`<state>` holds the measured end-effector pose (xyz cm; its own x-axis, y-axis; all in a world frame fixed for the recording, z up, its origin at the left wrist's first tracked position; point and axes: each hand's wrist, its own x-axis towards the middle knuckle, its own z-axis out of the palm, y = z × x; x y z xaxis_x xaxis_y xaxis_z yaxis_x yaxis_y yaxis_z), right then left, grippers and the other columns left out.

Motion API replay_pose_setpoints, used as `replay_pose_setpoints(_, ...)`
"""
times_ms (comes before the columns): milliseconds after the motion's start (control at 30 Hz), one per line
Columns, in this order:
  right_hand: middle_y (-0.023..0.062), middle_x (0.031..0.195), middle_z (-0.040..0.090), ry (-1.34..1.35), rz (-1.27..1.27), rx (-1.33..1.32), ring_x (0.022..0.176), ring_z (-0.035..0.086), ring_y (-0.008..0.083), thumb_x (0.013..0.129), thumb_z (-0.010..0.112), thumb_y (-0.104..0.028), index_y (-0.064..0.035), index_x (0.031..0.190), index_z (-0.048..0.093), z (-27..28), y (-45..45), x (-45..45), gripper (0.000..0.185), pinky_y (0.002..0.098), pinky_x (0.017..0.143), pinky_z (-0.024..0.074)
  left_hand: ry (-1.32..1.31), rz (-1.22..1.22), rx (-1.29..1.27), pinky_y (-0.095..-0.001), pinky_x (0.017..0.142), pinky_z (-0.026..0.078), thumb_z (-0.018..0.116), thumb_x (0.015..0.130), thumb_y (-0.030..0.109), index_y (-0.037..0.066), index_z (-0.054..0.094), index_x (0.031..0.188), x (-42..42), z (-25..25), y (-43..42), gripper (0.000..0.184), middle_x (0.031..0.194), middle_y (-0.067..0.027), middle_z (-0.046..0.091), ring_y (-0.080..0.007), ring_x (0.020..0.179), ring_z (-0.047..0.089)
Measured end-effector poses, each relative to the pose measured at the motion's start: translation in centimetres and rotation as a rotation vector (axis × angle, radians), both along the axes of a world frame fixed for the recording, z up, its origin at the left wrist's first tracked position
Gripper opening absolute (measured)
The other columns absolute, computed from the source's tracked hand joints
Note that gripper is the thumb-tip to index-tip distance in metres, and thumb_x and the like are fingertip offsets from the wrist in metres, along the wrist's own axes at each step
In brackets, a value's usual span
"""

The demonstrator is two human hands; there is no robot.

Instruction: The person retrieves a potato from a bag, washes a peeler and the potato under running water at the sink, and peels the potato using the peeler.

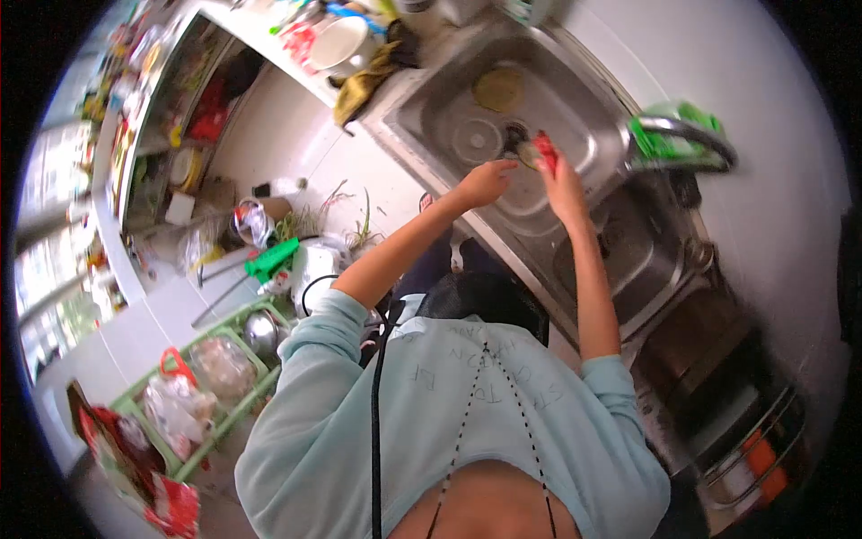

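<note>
Over the metal sink (431,166), my right hand (563,184) is closed on a small red object (544,149), whose kind I cannot make out. A pale yellow-green piece (530,156) shows right beside it, blurred; whether it is held too is unclear. My left hand (485,184) is at the sink's near edge, a finger stretched toward the right hand, with nothing visible in it. In the same basin lie a flat yellowish round thing (498,90), a round strainer (476,140) and a dark drain (514,135).
A faucet (687,135) with a green cloth or bag (673,126) stands at the right. A second basin (628,247) adjoins. On the counter are a white bowl (343,47) and a yellow-black cloth (368,85). At lower left stands a green crate (202,386) with plastic bags.
</note>
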<state>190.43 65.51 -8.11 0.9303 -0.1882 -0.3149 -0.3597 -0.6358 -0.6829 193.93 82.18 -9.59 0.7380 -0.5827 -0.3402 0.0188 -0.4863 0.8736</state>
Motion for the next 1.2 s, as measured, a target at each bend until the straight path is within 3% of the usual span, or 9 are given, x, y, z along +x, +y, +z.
replay_pose_setpoints(100, 0.0203, 0.083, 0.057, -0.38, -0.052, -0.084, 0.079, 0.056, 0.0341, 0.086, 0.044, -0.028, -0.0017, 0.107, 0.047, 0.9, -1.4, 0.4, 0.034, 0.0414, 0.067, 0.042, -0.086, 0.182, -0.015, -0.0317, 0.083, 0.04, 0.042, 0.078, 0.0, 0.003, 0.052, 0.107, 0.4, 1.0, 5.5, 0.031, 0.102, -0.0148, 0.057, -0.0248, 0.097, 0.054)
replay_pose_setpoints(233, 0.0192, 0.079, 0.059, 0.542, 0.362, -0.475, 0.075, 0.057, 0.0366, 0.087, 0.04, -0.034, -0.0032, 0.099, 0.052, -2.1, -4.3, 1.1, 0.035, 0.0445, 0.064, 0.0433, -0.23, 0.537, 0.086, -0.0323, 0.078, 0.043, 0.041, 0.076, -0.002, 0.003, 0.056, 0.099, -0.7, 1.0, 14.9, 0.028, 0.089, -0.0128, 0.061, -0.0236, 0.086, 0.058)
replay_pose_setpoints(300, 0.0206, 0.075, 0.059, 0.622, 0.52, -0.561, 0.071, 0.057, 0.0378, 0.087, 0.038, -0.036, -0.0044, 0.096, 0.053, -4.5, -5.3, 1.1, 0.036, 0.046, 0.059, 0.0428, -0.231, 0.649, 0.181, -0.0324, 0.076, 0.044, 0.041, 0.074, -0.003, 0.003, 0.057, 0.096, -2.2, 0.7, 20.4, 0.028, 0.086, -0.0124, 0.061, -0.0238, 0.083, 0.058)
replay_pose_setpoints(533, 0.0189, 0.07, 0.059, -0.495, 0.215, -0.625, 0.065, 0.056, 0.0372, 0.087, 0.038, -0.037, -0.0017, 0.089, 0.052, 6.4, 7.2, 5.7, 0.038, 0.0468, 0.058, 0.0402, -0.205, 0.995, 0.511, -0.0357, 0.07, 0.045, 0.045, 0.074, 0.008, 0.009, 0.058, 0.094, -10.5, -4.3, 41.1, 0.024, 0.083, -0.0105, 0.062, -0.0263, 0.081, 0.058)
replay_pose_setpoints(633, 0.0184, 0.071, 0.058, 0.257, 0.339, -0.535, 0.067, 0.056, 0.0347, 0.087, 0.041, -0.03, -0.0005, 0.091, 0.054, 8.5, 11.3, 8.9, 0.033, 0.0438, 0.058, 0.04, 0.097, 1.109, 0.59, -0.036, 0.073, 0.044, 0.047, 0.074, 0.013, 0.009, 0.057, 0.098, -12.2, -4.9, 47.6, 0.027, 0.088, -0.0116, 0.061, -0.0267, 0.086, 0.057)
replay_pose_setpoints(867, 0.0098, 0.065, 0.056, -0.518, 0.429, -0.133, 0.06, 0.055, 0.0203, 0.088, 0.042, -0.023, 0.0015, 0.09, 0.055, 10.4, 34.6, 18.4, 0.028, 0.0329, 0.055, 0.041, 0.239, 1.08, 0.609, -0.042, 0.078, 0.04, 0.049, 0.075, 0.025, 0.016, 0.056, 0.1, -11.2, -3.2, 58.3, 0.028, 0.097, -0.0087, 0.059, -0.0246, 0.093, 0.055)
replay_pose_setpoints(1067, 0.0199, 0.084, 0.056, -1.048, 0.72, -0.248, 0.078, 0.053, 0.0352, 0.085, 0.044, -0.021, 0.0001, 0.096, 0.051, 5.0, 51.3, 29.1, 0.024, 0.0418, 0.07, 0.0409, 0.122, 1.436, 0.301, -0.034, 0.074, 0.046, 0.058, 0.07, 0.016, 0.007, 0.056, 0.095, -14.4, -9.9, 65.5, 0.026, 0.089, -0.0125, 0.06, -0.0249, 0.084, 0.058)
replay_pose_setpoints(1133, 0.0227, 0.077, 0.057, -0.32, 1.057, -0.467, 0.072, 0.055, 0.0388, 0.084, 0.046, -0.023, -0.0004, 0.088, 0.053, -0.4, 54.6, 34.7, 0.024, 0.046, 0.063, 0.0432, 0.208, 1.443, 0.368, -0.0334, 0.072, 0.046, 0.061, 0.068, 0.016, 0.006, 0.056, 0.093, -13.8, -9.0, 66.5, 0.027, 0.087, -0.0116, 0.06, -0.0242, 0.082, 0.058)
replay_pose_setpoints(1200, 0.0214, 0.074, 0.057, -0.38, 1.1, -0.461, 0.073, 0.055, 0.0373, 0.083, 0.046, -0.022, -0.0011, 0.082, 0.053, -0.1, 59.2, 36.6, 0.022, 0.0456, 0.065, 0.0435, 0.095, 1.426, 0.499, -0.0321, 0.074, 0.045, 0.065, 0.064, 0.016, 0.005, 0.056, 0.095, -12.4, -8.1, 67.9, 0.034, 0.087, -0.0107, 0.06, -0.0235, 0.084, 0.058)
